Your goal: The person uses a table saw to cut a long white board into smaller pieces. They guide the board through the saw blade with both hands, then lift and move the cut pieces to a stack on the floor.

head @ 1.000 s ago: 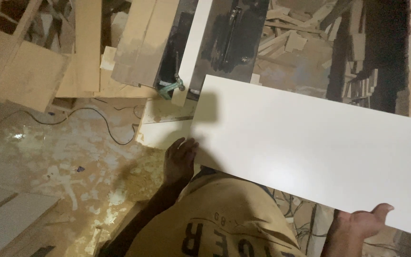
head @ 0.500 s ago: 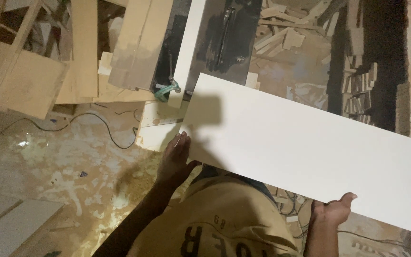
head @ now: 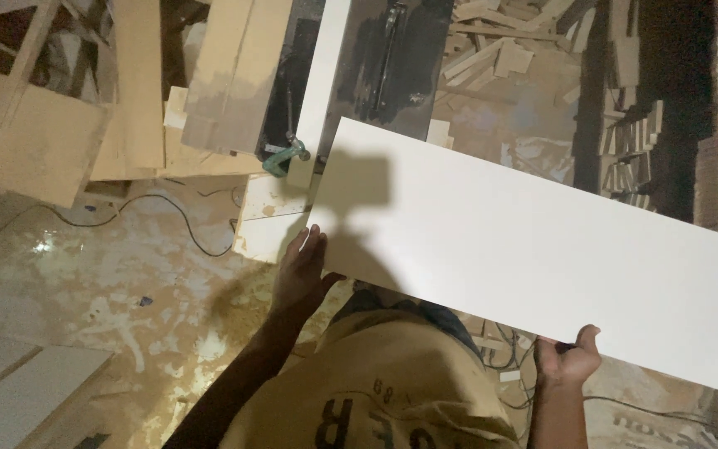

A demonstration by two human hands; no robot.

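- L hand [head: 302, 270]: your grip is loose here, fingers flat and spread, pressed up against the near-left end of the white board [head: 533, 249]. It's more a steadying palm than a clamp.
- R hand [head: 569, 359]: grip is closed round the near long edge, thumb hooked up over the top face, remaining fingers under it & out of sight.
- Board is off the floor, carried between both hands, running from in front of your chest out to your right, tilted a bit down toward the right.
- Progress, as I judge it: board is lifted & under control; it isn't set down on anything yet. Its far-left corner sits near or over the saw counter [head: 380, 71]; can't tell if they touch.
- Around you: green clamp [head: 280, 158] at the counter's near edge, wood offcuts [head: 500, 54] beyond, plywood sheets [head: 139, 91] stacked left, black cable [head: 184, 229] across the dusty floor [head: 93, 283].
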